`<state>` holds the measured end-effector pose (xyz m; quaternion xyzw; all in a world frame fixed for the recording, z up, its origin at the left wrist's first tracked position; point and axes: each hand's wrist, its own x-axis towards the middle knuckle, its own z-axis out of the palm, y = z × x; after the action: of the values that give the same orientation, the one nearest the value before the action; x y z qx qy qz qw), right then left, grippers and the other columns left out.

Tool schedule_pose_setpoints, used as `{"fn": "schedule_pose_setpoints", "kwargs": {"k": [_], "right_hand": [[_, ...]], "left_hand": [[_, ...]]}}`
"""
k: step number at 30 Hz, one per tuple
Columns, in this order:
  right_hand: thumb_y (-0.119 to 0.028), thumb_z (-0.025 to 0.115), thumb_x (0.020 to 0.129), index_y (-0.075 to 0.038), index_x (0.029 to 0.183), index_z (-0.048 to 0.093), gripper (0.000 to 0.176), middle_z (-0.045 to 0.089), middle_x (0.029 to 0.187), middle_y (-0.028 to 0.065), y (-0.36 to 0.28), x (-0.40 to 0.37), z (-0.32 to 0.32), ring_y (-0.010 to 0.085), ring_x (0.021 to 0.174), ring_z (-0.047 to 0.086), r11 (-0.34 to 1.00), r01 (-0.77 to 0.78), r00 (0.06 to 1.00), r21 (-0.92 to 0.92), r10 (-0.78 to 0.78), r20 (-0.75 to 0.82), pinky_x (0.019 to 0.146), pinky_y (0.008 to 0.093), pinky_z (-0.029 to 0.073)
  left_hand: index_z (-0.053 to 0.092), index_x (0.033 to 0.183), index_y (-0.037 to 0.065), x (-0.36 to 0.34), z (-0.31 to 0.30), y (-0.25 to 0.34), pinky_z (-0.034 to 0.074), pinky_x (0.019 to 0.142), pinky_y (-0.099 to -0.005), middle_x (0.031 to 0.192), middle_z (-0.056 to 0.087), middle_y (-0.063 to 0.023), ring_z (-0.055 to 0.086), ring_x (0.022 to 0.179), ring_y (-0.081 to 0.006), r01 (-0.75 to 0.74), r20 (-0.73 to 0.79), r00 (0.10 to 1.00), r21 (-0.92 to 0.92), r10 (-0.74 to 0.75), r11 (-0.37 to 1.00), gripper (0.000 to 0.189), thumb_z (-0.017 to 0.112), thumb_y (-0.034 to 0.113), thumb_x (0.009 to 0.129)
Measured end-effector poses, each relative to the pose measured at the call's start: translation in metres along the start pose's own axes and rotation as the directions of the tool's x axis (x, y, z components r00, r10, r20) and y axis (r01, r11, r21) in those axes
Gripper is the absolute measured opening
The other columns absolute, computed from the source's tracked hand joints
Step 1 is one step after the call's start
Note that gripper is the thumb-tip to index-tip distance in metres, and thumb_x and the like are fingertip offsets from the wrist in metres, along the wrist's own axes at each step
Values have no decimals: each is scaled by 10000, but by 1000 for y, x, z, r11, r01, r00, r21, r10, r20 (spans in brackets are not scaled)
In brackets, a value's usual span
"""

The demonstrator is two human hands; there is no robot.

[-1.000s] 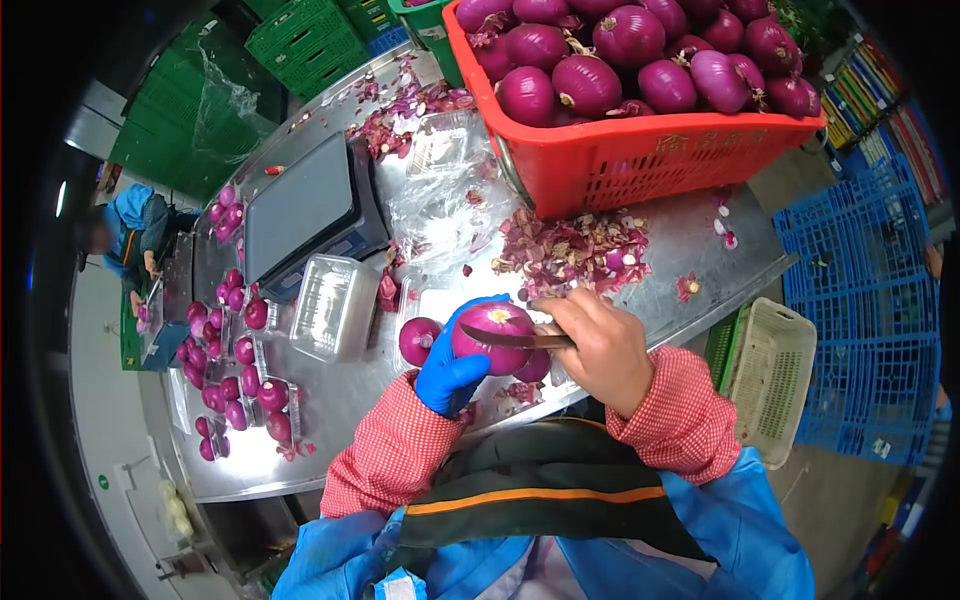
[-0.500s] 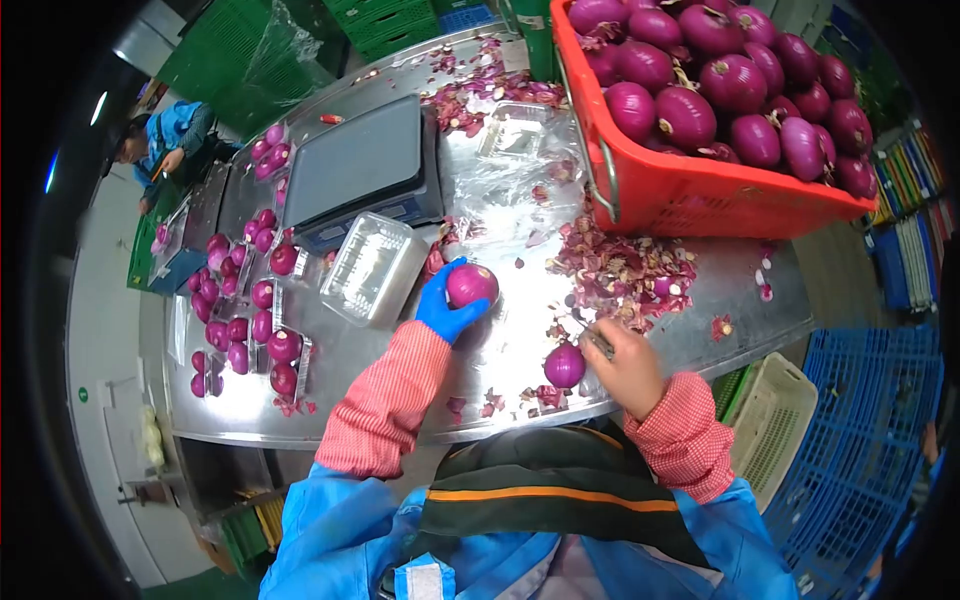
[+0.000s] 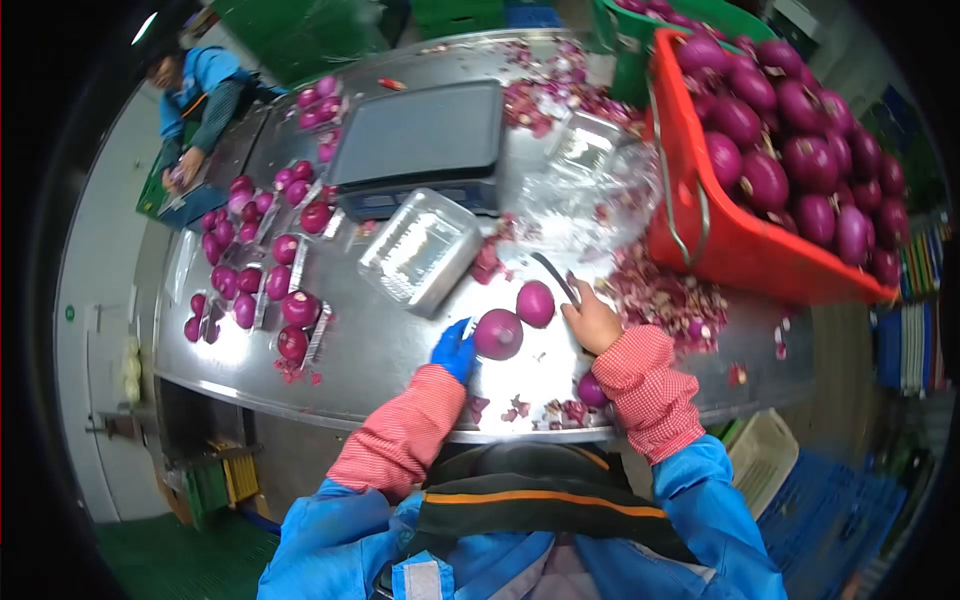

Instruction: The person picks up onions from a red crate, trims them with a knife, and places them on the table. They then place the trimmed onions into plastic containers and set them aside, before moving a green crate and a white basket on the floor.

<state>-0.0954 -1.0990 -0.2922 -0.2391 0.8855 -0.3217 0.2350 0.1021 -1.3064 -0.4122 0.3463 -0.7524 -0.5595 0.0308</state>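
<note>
Peeled onion (image 3: 498,333) sits on the steel counter (image 3: 380,340), right against the left grip (image 3: 455,348). That grip wears a blue glove and its fingers curve along the onion's near-left flank. Whether they really close around it, I cannot tell. The right grip (image 3: 592,325), bare, is closed on a knife (image 3: 552,275) whose blade points away from it, toward the far side of the counter.

A second onion (image 3: 535,302) lies just beyond the first, close to the left of the right grip. A third onion (image 3: 590,390) rests by the counter's near edge, beside the red checked sleeve (image 3: 650,385) behind the right grip.

Beyond the left grip stands a clear plastic tray (image 3: 420,250), and farther on a scale (image 3: 420,140). To the right of the right grip, onion skins (image 3: 670,295) are heaped against a red basket (image 3: 720,250) full of onions. Far to the left of the left grip lie trimmed onions in rows (image 3: 250,290), with a co-worker (image 3: 200,90) at that end.
</note>
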Motion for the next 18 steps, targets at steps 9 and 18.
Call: {"fn": "schedule_pose_setpoints", "kwargs": {"k": [9, 18], "right_hand": [[-133, 606, 880, 15, 1027, 569, 212, 618, 763, 86, -44, -27, -1, 188, 675, 588, 932, 106, 994, 346, -87, -69, 610, 325, 469], [-133, 672, 876, -4, 1219, 552, 386, 620, 792, 102, -174, -34, 27, 223, 685, 616, 891, 375, 923, 257, -385, -13, 619, 346, 484]], "left_hand": [[580, 1241, 86, -48, -41, 72, 499, 467, -272, 859, 652, -114, 589, 528, -155, 274, 199, 959, -465, -202, 842, 303, 380, 152, 1023], [626, 1157, 61, -34, -244, 86, 493, 482, -285, 862, 653, -74, 610, 567, -178, -17, -148, 961, -877, -235, 481, 294, 631, 220, 909]]}}
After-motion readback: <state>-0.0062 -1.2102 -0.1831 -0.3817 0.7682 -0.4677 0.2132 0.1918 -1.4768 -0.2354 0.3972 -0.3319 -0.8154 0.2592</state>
